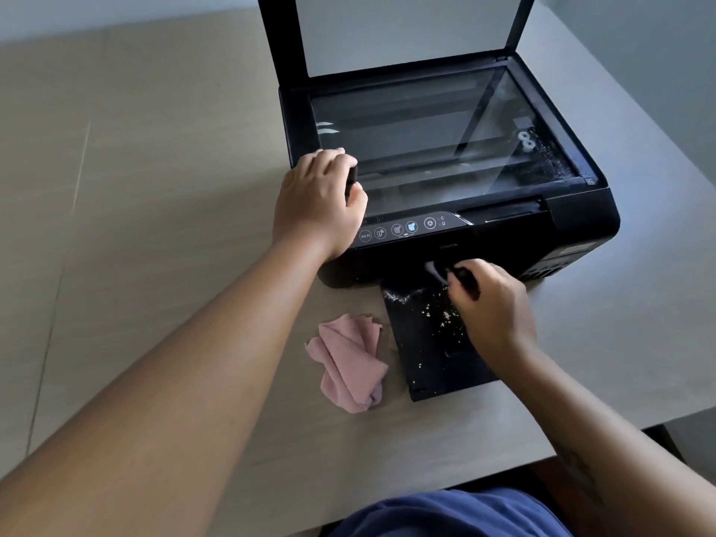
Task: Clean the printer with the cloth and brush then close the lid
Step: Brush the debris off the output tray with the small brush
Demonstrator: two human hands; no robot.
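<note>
Printer (573, 222) upper right of frame, lid (403, 29) up. Left hand (315, 199) clamped on its front-left corner. Right hand (492, 300) grasping brush (463, 279) over crumb-covered tray (426, 343). Cloth (350, 360) lower centre on table (135, 188), left of tray.

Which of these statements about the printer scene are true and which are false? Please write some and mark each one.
1. The scanner lid is raised. True.
2. The pink cloth is in the left hand. False: it lies on the table, beside the output tray, and no hand touches it.
3. The right hand holds a dark brush at the front of the printer. True.
4. The output tray is free of debris. False: pale crumbs and dust lie on it.
5. The left hand rests on the front left corner of the printer. True.
</note>
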